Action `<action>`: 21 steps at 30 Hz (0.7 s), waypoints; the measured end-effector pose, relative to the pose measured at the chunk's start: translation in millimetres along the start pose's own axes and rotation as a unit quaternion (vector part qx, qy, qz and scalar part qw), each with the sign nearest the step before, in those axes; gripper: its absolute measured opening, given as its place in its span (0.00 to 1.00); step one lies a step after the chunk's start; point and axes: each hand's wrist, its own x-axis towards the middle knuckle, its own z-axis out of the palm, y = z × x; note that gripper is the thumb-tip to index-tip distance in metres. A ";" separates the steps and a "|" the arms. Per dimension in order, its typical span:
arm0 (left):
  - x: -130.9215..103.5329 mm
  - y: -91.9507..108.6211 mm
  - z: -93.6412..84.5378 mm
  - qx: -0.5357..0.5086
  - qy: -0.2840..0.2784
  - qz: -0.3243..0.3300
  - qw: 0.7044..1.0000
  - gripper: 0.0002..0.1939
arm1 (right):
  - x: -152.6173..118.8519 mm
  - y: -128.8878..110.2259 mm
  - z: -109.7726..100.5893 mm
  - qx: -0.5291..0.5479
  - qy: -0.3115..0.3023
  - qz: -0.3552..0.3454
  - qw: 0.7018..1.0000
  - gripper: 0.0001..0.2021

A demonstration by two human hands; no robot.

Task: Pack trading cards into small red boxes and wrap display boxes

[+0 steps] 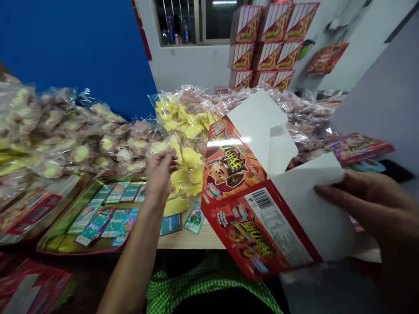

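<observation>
My right hand pinches a white flap of a red printed cardboard box. The box is tilted, with its flaps open and its barcode side facing me. My left hand reaches over the table beside yellow items in clear plastic bags; its fingers are bent and blurred, and whether they grip a bag is unclear. Below the bags lie a dark blue card and a green card. A gold tray with several shiny cards sits left of my forearm.
Pink and yellow bagged items are heaped along the back and left. Stacked red boxes stand by the window. A flat red package lies at the right, and another box at the left. The table's front edge is near me.
</observation>
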 end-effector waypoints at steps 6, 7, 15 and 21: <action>-70.1 56.3 11.8 0.193 -0.306 0.203 0.910 0.40 | 8.3 -7.5 53.8 -0.110 -0.100 -0.170 0.974 0.14; -79.6 56.2 15.7 0.219 -0.343 0.202 0.891 0.46 | 8.9 -11.3 68.4 -0.138 -0.107 -0.213 0.961 0.13; -83.6 26.1 5.3 0.202 -0.340 0.245 0.885 0.17 | -15.8 -26.2 63.4 -0.401 -0.106 -0.344 0.843 0.18; -73.9 31.2 -5.2 0.173 -0.183 0.262 0.932 0.02 | -13.7 -16.3 -10.9 -0.414 -0.014 -0.265 0.871 0.22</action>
